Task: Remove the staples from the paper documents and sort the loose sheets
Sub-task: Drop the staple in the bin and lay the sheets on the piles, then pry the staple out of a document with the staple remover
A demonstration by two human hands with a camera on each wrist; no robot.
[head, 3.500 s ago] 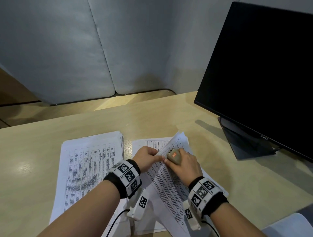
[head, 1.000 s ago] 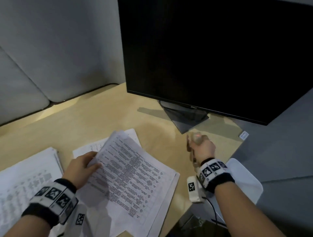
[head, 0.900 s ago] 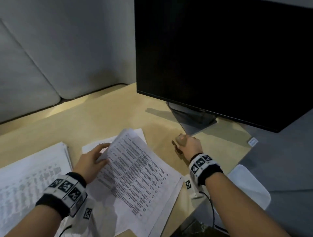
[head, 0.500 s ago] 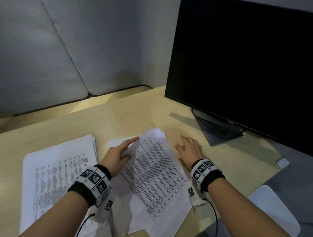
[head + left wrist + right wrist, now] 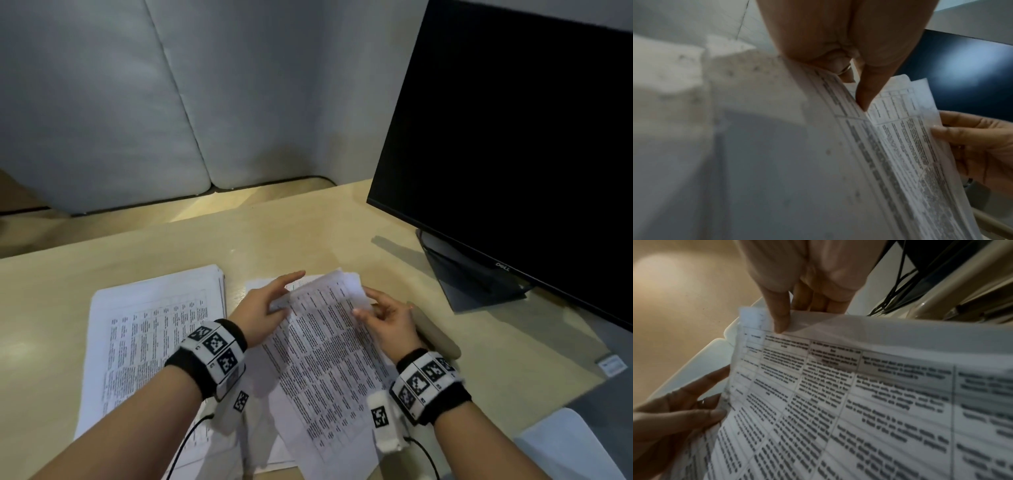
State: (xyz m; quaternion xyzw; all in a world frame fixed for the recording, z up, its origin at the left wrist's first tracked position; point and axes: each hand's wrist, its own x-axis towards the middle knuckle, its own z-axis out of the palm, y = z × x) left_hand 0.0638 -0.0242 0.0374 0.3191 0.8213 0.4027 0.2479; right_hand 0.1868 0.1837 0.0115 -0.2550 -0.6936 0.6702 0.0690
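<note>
A printed multi-page document [image 5: 329, 346] lies slanted in front of me, its top end lifted off the desk. My left hand [image 5: 284, 298] pinches its upper left edge, thumb [image 5: 865, 97] on the top page. My right hand [image 5: 363, 305] pinches the upper right corner, thumb [image 5: 781, 318] on top and fingers behind. The corner sheets fan apart between the two hands. A beige staple remover [image 5: 435, 334] lies on the desk just right of my right hand. No staple can be made out.
A thick stack of printed sheets [image 5: 154, 329] lies to the left, and another sheet [image 5: 260, 284] sits under the document. A black monitor [image 5: 513, 154] on its stand [image 5: 479, 284] fills the right. The wooden desk [image 5: 308, 236] ends at the lower right beside a white object [image 5: 565, 445].
My right hand set the staple remover down on the desk near the monitor stand, then came back and took the document's top corner. My left hand kept hold of the document.
</note>
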